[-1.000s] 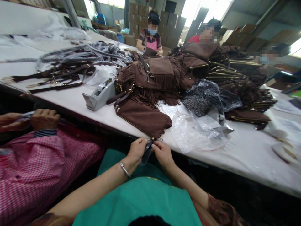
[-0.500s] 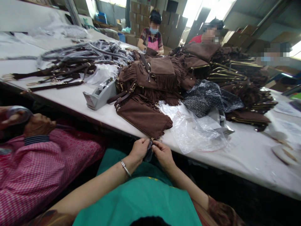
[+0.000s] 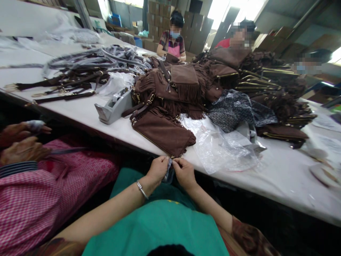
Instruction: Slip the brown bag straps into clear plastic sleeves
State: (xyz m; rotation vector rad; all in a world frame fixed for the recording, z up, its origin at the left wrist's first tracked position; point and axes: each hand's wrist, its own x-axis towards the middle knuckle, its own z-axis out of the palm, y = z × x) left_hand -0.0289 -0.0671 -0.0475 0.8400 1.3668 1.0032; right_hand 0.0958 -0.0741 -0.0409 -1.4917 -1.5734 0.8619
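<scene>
At the table's front edge, my left hand (image 3: 159,170) is closed in a pinch on a grey plastic-looking strip (image 3: 168,172) that hangs between my hands. My right hand (image 3: 185,173) meets it from the other side, thumb and fingertips pressed together at the strip's upper end. Just beyond my fingertips lies a brown fringed bag (image 3: 162,129), its zipper edge toward me and small metal rings at its near corner. Whether the strip is joined to those rings is hidden by my fingers.
A grey tape dispenser (image 3: 113,106) stands left of the bag. Clear plastic bags (image 3: 221,149) lie to the right. Behind are piled brown bags (image 3: 183,78) and wrapped straps (image 3: 87,60). Close on my left are a co-worker's hands (image 3: 23,149); another person (image 3: 173,41) sits across the table.
My hands stay at the bag's corner, with only slight finger shifts on the strip. The co-worker's hands at left have moved left and lower, and the roll they held looks different.
</scene>
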